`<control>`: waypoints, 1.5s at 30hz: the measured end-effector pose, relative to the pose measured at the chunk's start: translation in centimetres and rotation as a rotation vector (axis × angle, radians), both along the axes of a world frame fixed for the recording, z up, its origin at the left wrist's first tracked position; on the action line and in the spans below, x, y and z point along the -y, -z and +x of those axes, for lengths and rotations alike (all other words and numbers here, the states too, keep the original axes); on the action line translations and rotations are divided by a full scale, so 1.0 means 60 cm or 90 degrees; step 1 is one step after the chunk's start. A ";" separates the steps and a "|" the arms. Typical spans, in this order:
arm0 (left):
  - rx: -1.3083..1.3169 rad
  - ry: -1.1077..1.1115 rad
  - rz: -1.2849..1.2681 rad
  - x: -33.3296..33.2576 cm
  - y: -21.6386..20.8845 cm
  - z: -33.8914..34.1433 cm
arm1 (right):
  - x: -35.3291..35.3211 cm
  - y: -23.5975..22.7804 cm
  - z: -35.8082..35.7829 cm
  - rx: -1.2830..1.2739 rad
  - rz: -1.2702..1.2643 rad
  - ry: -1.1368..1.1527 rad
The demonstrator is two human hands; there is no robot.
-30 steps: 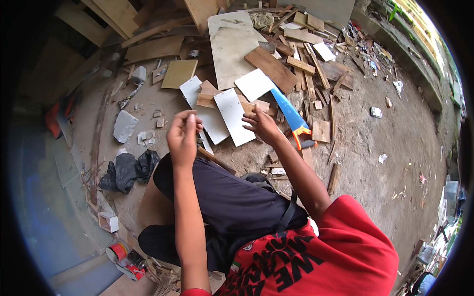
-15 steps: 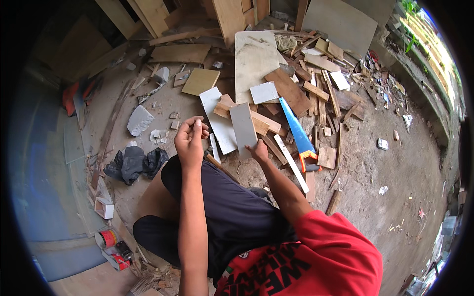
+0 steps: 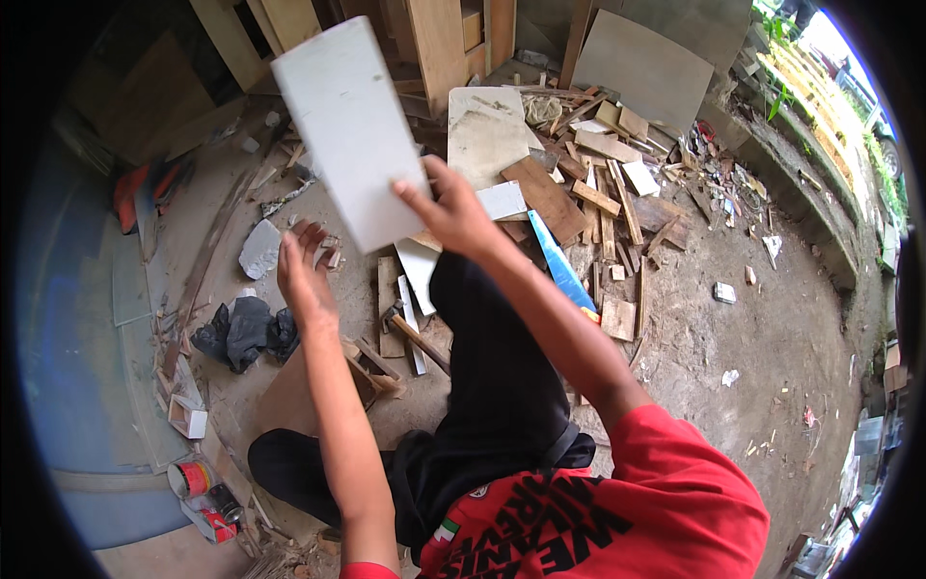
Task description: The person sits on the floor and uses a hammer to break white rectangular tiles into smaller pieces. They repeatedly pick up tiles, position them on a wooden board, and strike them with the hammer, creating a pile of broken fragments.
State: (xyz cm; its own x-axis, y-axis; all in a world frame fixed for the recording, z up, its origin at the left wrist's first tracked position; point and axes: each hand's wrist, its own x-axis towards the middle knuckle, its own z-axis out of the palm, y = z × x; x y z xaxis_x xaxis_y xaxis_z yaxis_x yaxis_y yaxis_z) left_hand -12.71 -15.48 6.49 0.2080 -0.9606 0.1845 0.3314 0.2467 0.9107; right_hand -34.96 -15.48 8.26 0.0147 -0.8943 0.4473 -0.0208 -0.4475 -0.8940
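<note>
A white rectangular board (image 3: 352, 135) is raised up off the floor in my right hand (image 3: 455, 210), its thumb on the front face and the other fingers behind the right edge. To the left and lower, my left hand (image 3: 309, 280) is held up with its fingers apart and nothing in it, not touching the board. Below the board, a hammer (image 3: 417, 340) with a wooden handle lies beside my knee. On the wood pile to the right rests a handsaw (image 3: 559, 262) with a blue blade; my right forearm hides part of it.
Wood offcuts (image 3: 603, 193) are heaped ahead, with a large pale panel (image 3: 487, 125) behind them. A black plastic bag (image 3: 246, 333) and a broken white chunk (image 3: 260, 249) lie at left. Lower left are open tins (image 3: 190, 480). A concrete ledge (image 3: 810, 227) runs along the right.
My right hand has lifted the white board up and to the left. My left hand has moved left and down, its curled fingers now spread. The hammer beside my knee has come into view.
</note>
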 end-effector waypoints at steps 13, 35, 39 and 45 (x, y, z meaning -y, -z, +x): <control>0.548 -0.377 0.275 -0.161 0.310 0.279 | -0.077 0.405 0.247 -0.390 0.296 -0.403; 0.938 -0.121 0.253 -0.211 0.351 0.235 | -0.052 0.600 0.228 -0.615 0.450 -0.040; 0.929 -0.005 0.211 -0.202 0.338 0.265 | -0.032 0.561 0.211 -0.424 0.527 -0.034; 0.732 -0.218 0.237 -0.172 0.359 0.251 | -0.103 0.357 0.245 -0.113 0.459 -0.165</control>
